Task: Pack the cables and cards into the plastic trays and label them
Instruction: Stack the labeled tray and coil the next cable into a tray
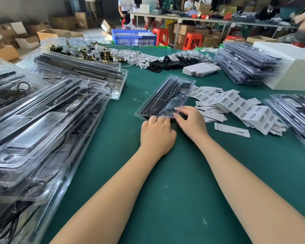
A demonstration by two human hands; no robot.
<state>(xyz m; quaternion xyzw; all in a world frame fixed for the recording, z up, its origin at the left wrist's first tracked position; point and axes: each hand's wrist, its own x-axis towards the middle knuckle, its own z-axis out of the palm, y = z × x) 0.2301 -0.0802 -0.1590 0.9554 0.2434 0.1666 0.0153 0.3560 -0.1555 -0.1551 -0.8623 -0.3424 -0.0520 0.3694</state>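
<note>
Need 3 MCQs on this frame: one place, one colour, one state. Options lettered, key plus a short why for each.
1. Where do the barcode labels lie relative to the plastic tray under the hands?
A. To its right
B. To its left
C. On top of it

2. What colour is the table surface?
A. Grey
B. Green
C. White

3. What are the hands doing?
A. Both hang idle off the table
B. The left hand and right hand are both at the tray's near edge
C. The right one holds a label strip

Key:
1 A, the label strips spread over the table right of the tray.
2 B, the mat is dark green all round the tray.
3 B, the left hand's fingers lie at the near rim and the right hand's fingers curl in a grip on the near right corner.
</note>
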